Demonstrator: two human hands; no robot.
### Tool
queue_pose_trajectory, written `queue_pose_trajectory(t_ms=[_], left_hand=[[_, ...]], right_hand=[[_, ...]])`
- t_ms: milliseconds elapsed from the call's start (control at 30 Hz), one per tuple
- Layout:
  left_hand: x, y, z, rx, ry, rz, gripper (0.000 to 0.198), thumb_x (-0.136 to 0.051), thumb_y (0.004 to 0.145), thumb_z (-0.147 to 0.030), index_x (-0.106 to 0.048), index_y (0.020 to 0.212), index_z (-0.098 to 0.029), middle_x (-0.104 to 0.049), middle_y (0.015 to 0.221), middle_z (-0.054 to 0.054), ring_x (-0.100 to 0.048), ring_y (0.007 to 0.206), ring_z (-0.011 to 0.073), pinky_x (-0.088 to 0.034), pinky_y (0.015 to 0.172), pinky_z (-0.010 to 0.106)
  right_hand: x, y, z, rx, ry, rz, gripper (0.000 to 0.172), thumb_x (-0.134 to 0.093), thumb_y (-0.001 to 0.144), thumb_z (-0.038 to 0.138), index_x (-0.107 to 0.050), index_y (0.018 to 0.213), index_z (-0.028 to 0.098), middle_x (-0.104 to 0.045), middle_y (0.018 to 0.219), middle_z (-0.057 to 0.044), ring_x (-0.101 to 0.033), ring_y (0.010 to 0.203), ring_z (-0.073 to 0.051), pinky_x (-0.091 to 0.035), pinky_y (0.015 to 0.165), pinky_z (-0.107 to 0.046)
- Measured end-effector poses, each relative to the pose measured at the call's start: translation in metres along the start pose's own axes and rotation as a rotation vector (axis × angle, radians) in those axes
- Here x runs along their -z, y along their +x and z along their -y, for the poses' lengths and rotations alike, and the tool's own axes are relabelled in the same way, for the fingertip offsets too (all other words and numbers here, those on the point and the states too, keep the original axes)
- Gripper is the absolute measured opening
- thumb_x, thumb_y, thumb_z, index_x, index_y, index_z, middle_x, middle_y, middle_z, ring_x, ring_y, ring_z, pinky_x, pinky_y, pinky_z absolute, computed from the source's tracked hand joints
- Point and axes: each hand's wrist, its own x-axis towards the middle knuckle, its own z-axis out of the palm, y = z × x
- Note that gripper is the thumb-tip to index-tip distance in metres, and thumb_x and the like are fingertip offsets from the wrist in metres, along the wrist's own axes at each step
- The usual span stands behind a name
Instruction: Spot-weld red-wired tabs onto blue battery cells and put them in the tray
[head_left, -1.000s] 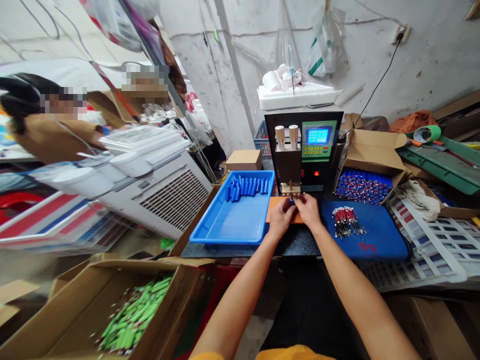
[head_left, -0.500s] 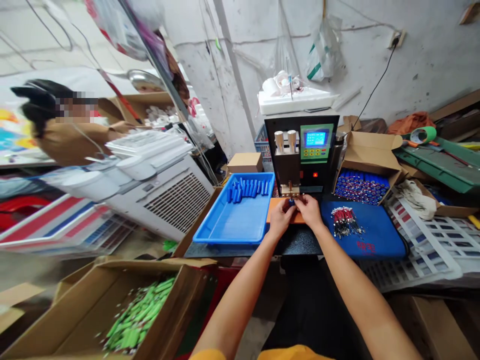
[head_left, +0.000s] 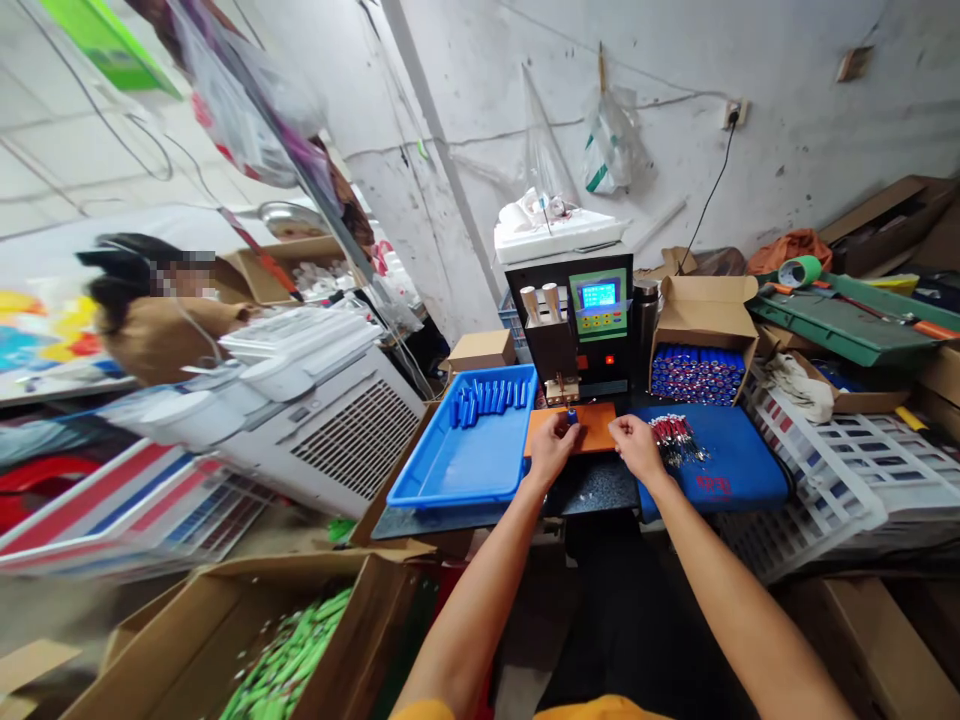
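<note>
My left hand (head_left: 553, 447) is closed on a small blue cylindrical battery cell (head_left: 572, 416) over the orange plate (head_left: 596, 428). Just behind stands a black spot welder (head_left: 545, 345) with a lit screen; its electrode tips (head_left: 561, 390) are a short way above and behind the cell. At the plate's right edge is my right hand (head_left: 637, 446), thumb and fingers pinched together. Whatever is between them is too small to make out. Close to its right, a bundle of red and black wire leads (head_left: 677, 440) lies on a blue pad (head_left: 716, 485).
A blue tray (head_left: 442, 480) with several blue cells stands at left. Behind the pad is a carton (head_left: 709, 292) full of blue cells. Lower left, a carton (head_left: 172, 625) holds green cells. White crates (head_left: 862, 505) stand at right. A co-worker (head_left: 165, 320) sits far left.
My right hand has moved away from the cell and the welder, rightward toward the wire leads. The left hand with the cell has come back slightly from the electrodes. The camera view has shifted.
</note>
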Motion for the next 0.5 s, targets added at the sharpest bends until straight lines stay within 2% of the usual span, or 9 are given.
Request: queue_pose_trajectory(t_ms=[133, 200, 500], left_hand=[[-0.001, -0.009, -0.009, -0.019, -0.034, 0.039, 0.024, -0.066, 0.08, -0.037, -0.065, 0.091, -0.015, -0.064, 0.071, -0.001, -0.054, 0.058, 0.0102, -0.042, 0.057, 0.021], [-0.001, -0.014, -0.012, -0.021, -0.054, 0.037, 0.023, -0.065, 0.081, -0.034, -0.065, 0.092, -0.015, -0.065, 0.075, 0.0, -0.056, 0.062, 0.0107, -0.043, 0.059, 0.021], [-0.002, -0.021, -0.009, -0.033, 0.099, -0.009, 0.022, -0.061, 0.085, -0.031, -0.064, 0.099, -0.015, -0.066, 0.078, 0.002, -0.059, 0.065, 0.0122, -0.045, 0.063, 0.023]], right_hand=[[-0.021, -0.005, 0.011, -0.167, 0.113, 0.257, 0.031, -0.068, 0.07, 0.047, -0.06, 0.067, 0.017, -0.054, 0.051, 0.003, -0.042, 0.038, -0.008, -0.029, 0.034, -0.019], [-0.028, -0.008, 0.017, -0.225, 0.14, 0.333, 0.031, -0.07, 0.069, 0.045, -0.06, 0.062, 0.016, -0.057, 0.052, 0.001, -0.042, 0.037, -0.007, -0.028, 0.032, -0.018], [-0.045, -0.007, 0.008, -0.273, 0.088, 0.282, 0.029, -0.071, 0.071, 0.034, -0.055, 0.055, 0.017, -0.049, 0.04, 0.004, -0.04, 0.032, -0.006, -0.026, 0.03, -0.015]])
